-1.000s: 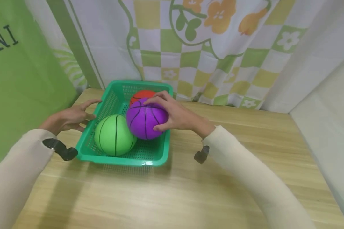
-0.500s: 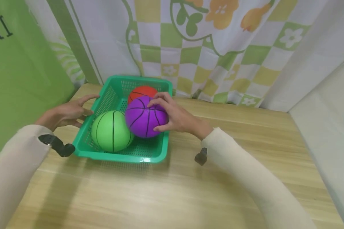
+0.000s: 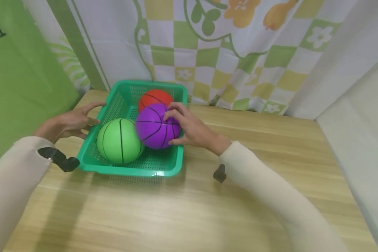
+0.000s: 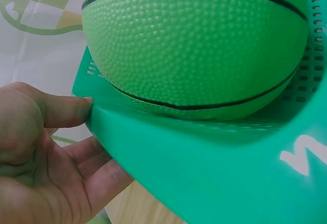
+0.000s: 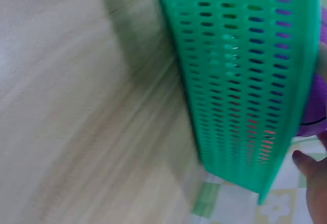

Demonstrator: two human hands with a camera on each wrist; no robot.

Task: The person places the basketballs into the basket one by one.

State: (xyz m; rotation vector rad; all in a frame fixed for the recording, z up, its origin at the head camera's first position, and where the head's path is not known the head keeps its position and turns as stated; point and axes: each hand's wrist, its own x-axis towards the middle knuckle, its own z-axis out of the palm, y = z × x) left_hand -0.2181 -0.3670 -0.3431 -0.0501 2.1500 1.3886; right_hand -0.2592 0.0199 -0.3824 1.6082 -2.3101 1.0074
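Observation:
A green perforated plastic basket (image 3: 126, 170) holds three balls marked like basketballs. My right hand (image 3: 195, 129) grips the purple basketball (image 3: 152, 127) at the basket's right side, fingers bent over its top and thumb low on it. The green basketball (image 3: 119, 141) lies at the front left. Farther back, the red basketball (image 3: 154, 97) is partly covered by the purple one. My left hand (image 3: 74, 120) holds the basket's left rim; in the left wrist view its thumb (image 4: 74, 110) is at the edge and the fingertips pass out of sight under it.
The basket stands on a wood-grain table (image 3: 255, 182), close to the patterned curtain (image 3: 186, 49) at the back. A green cloth (image 3: 22, 80) hangs at the left and a white wall (image 3: 362, 115) rises at the right. Dark camera mounts (image 3: 63, 161) sit at the wrists.
The purple basketball has turned a little under my right hand, its seams tilting, and more of the red one shows. The whole scene shifts slightly up and left in the head view.

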